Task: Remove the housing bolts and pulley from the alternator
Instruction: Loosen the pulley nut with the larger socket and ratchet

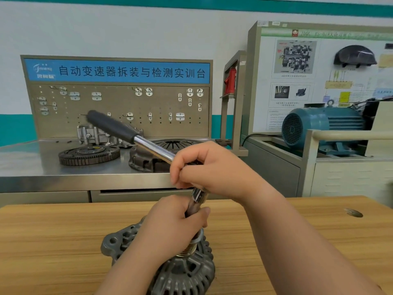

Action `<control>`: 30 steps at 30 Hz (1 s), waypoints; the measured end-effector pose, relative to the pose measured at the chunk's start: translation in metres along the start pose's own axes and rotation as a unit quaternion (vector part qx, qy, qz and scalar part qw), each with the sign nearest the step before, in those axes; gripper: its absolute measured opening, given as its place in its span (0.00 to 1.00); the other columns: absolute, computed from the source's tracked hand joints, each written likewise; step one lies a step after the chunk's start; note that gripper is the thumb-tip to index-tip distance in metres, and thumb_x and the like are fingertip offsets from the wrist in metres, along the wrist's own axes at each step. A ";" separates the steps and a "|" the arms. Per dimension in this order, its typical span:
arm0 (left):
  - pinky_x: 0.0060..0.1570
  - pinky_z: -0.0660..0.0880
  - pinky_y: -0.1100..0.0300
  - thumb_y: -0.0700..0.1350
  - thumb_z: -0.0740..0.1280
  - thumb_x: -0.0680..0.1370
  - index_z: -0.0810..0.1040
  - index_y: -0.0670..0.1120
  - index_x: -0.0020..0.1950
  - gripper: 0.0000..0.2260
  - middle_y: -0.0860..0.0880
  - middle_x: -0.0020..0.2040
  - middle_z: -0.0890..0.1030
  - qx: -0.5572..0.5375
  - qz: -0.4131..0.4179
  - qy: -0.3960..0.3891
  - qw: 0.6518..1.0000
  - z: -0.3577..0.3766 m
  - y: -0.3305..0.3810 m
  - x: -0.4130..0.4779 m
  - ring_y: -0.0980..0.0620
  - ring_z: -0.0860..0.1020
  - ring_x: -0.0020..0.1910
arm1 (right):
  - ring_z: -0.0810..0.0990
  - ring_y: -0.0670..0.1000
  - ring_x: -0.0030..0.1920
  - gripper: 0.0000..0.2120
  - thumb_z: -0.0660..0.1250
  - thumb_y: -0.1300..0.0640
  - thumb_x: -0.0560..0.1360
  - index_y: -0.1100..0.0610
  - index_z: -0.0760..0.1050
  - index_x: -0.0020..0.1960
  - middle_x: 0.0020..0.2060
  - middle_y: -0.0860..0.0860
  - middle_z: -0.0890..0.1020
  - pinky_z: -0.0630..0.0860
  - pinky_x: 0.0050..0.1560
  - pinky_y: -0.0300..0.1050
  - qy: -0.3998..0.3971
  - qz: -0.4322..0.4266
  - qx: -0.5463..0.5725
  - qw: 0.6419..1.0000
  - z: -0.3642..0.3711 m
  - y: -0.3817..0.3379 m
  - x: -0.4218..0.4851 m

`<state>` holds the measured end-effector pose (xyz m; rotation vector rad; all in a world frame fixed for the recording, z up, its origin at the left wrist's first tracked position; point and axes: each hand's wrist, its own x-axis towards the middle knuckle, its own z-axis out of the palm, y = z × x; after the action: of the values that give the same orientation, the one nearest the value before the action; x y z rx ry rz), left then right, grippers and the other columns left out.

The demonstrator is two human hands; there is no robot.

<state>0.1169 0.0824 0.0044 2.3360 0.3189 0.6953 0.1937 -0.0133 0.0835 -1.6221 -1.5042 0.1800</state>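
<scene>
1. Right hand is clenched round the head end of the ratchet wrench, whose black grip points up and away to the left.
2. Left hand, the lower and nearer one, grips the socket just above the pulley.
3. The alternator lies pulley-up on the wooden table, directly below both hands. Its shaft axis runs roughly upright, in line with the socket.
4. The coming turn likely depends on keeping the socket square on that axis while the handle sweeps sideways.
5. Room for the swing looks open on the left. The flywheel and clutch cover sit on the steel bench beyond, well apart.
</scene>
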 end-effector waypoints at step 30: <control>0.23 0.64 0.73 0.36 0.64 0.72 0.67 0.36 0.30 0.12 0.53 0.21 0.69 0.007 0.020 0.026 0.999 0.001 0.002 -0.002 0.62 0.70 0.21 | 0.73 0.53 0.36 0.09 0.57 0.54 0.79 0.55 0.68 0.42 0.34 0.52 0.73 0.67 0.34 0.44 0.140 0.102 -0.304 0.937 0.023 -0.005 0.003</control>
<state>0.1160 0.0800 0.0048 2.3467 0.3008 0.7758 0.1761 -0.0004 0.0745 -2.1823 -1.2277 -0.4336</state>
